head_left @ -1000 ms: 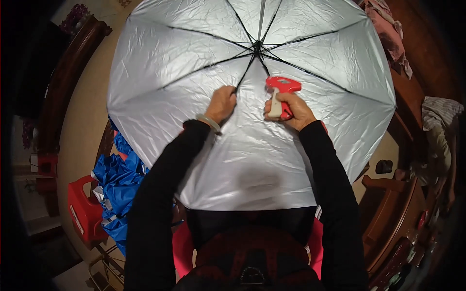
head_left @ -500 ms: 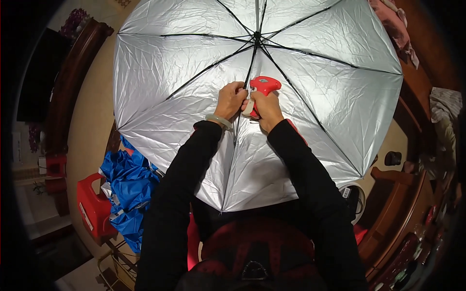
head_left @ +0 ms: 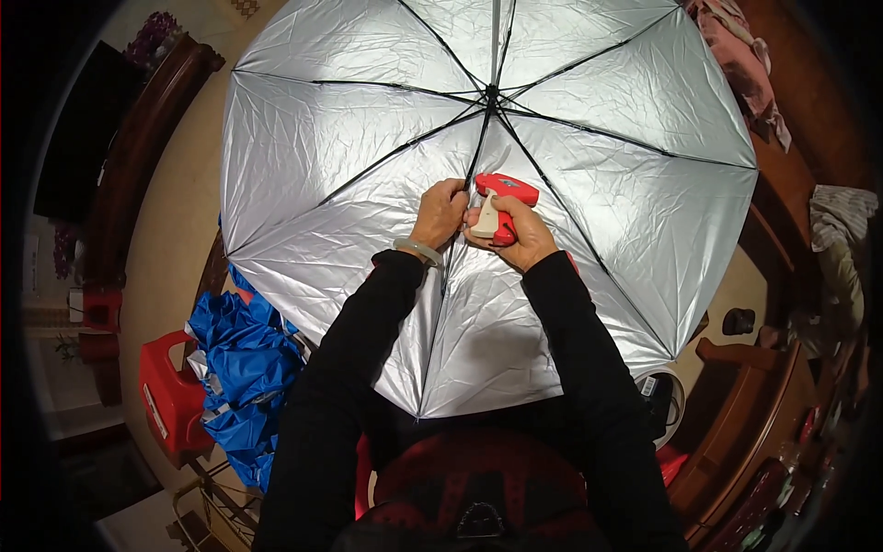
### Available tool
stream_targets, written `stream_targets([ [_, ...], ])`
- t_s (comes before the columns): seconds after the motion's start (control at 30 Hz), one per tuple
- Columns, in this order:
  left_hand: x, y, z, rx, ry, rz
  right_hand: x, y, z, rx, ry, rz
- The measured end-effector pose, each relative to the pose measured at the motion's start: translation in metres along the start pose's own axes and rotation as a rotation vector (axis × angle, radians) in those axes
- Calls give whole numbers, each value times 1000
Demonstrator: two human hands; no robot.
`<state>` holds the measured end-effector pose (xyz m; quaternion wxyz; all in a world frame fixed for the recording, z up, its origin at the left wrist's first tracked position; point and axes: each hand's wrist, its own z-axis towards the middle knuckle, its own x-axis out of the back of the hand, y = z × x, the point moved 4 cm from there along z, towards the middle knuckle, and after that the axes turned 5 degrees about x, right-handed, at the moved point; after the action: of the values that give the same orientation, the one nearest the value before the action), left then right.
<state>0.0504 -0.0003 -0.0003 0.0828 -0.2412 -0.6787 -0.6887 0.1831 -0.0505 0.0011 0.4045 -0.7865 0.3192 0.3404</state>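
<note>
Head view: the open umbrella (head_left: 575,184) fills the middle, its silver inside facing the person and its near edge above the lap. The left hand (head_left: 440,213) has its fingers curled closed on a black rib (head_left: 478,145), while the right hand (head_left: 522,232) is wrapped around the red and cream tag gun (head_left: 508,189), whose front points at the left fingertips. That closeness looks like the main risk: if the gun slipped off the rib or the umbrella swung, its nose could jab a finger. A misplaced shot could also pierce the thin silver cloth, and a loose left grip would let the rib roll aside. A hard pull on the rib might bend it or drag the whole umbrella round. The left fingertips and whatever they pinch beside the rib are hard to make out; the gun's very tip is too small to see, and whether its trigger is squeezed cannot be told. The picture's upper edge cuts off the umbrella's far side and its shaft (head_left: 497,37).
</note>
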Motion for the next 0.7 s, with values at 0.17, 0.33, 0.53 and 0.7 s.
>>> stream_targets([
  [0.17, 0, -3, -1, -124, 93, 71, -5, 0, 0, 1, 0, -40],
  [0.33, 3, 6, -3, -138, 81, 23, -6, 0, 8, -20, 17, -125],
  [0.53, 5, -9, -2, 92, -50, -219, 11, 12, 36, -48, -32, -269],
  [0.7, 17, -28, 5, 89, -65, -134, -14, 4, 19, -11, -21, -432],
])
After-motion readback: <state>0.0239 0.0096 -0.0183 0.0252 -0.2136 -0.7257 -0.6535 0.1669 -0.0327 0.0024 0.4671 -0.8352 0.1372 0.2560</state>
